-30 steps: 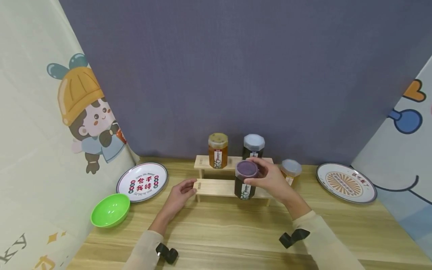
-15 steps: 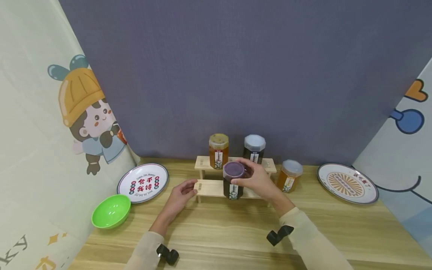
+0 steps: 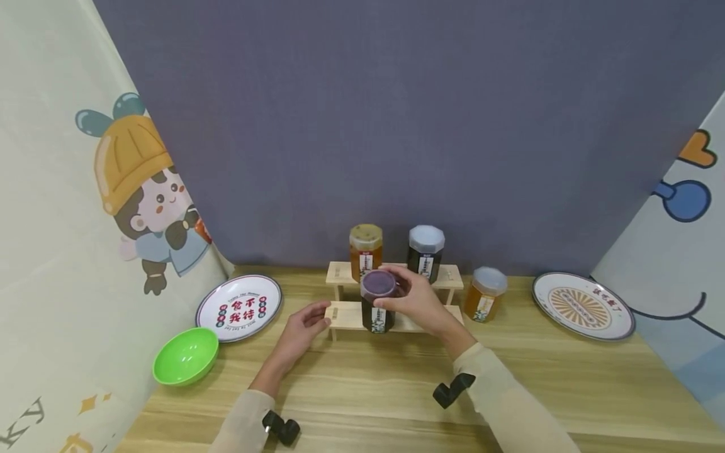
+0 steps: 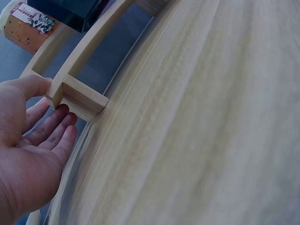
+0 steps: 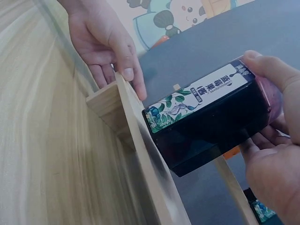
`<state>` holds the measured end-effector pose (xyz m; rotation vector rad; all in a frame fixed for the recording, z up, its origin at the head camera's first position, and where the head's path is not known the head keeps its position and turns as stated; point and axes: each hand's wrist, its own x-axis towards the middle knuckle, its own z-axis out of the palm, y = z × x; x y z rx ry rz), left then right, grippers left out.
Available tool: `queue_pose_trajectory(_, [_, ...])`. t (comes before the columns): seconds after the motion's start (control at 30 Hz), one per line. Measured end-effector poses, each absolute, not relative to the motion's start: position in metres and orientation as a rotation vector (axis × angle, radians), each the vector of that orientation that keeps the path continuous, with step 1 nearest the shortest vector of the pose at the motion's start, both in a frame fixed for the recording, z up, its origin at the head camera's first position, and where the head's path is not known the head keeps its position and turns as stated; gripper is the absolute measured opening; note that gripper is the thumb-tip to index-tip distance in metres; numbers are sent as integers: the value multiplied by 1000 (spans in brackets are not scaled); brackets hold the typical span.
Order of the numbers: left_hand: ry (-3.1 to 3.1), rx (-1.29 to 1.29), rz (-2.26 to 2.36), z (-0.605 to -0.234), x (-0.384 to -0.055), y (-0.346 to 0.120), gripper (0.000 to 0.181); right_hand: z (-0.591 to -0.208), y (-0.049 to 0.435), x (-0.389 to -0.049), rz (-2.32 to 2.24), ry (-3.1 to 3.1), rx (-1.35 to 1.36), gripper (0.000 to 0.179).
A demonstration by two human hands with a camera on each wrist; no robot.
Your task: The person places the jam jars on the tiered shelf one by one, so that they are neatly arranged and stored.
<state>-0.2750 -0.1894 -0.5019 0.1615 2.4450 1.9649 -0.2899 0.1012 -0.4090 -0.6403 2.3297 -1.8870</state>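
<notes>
My right hand (image 3: 418, 301) grips a dark jar (image 3: 377, 314) with a purple lid, thumb and fingers round its lid end. In the right wrist view the jar (image 5: 206, 126) shows a white label with leaves and blueberries, and its base is right at the shelf board. A two-tier wooden stand (image 3: 345, 314) has this jar over its lower step, left of the middle. My left hand (image 3: 299, 335) pinches the left end of that step; in the left wrist view the thumb lies on the board (image 4: 89, 49) and the fingers curl at its end.
On the upper step stand an amber jar (image 3: 365, 251) and a dark jar with a whitish lid (image 3: 426, 251). Another amber jar (image 3: 486, 296) stands right of the stand. Plates lie left (image 3: 238, 330) and right (image 3: 583, 305); a green bowl (image 3: 185, 357) sits at left.
My right hand has carried the purple-lidded jar leftward along the lower step, uncovering the amber jar on the right. The left hand has stayed at the step's left end.
</notes>
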Motion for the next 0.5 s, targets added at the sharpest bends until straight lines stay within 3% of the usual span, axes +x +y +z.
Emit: queue_pose_trajectory(0.5, [2454,152,1971,-501,-274,-188,43,-417,93,-287,-1905,2281,-640,74])
